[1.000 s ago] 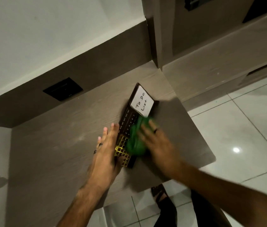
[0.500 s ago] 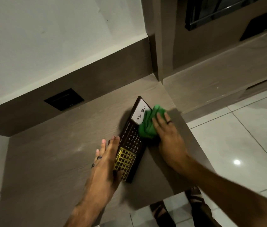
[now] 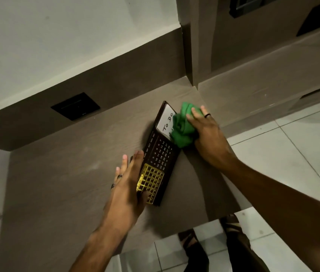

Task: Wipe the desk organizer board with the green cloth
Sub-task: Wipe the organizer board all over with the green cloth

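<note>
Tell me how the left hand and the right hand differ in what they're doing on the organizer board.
The left hand lies flat and open on the desk organizer board's near end by the gold grid; the right hand presses the bunched green cloth at the far whiteboard end. The left holds nothing; the right's grip is on cloth. Both wear rings.

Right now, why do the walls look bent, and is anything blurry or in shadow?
Head view: the wide-angle lens bows the wall edges. Light is dim; the right hand and its arm shadow the desk. The green cloth is slightly soft; the board lettering reads clearly.
</note>
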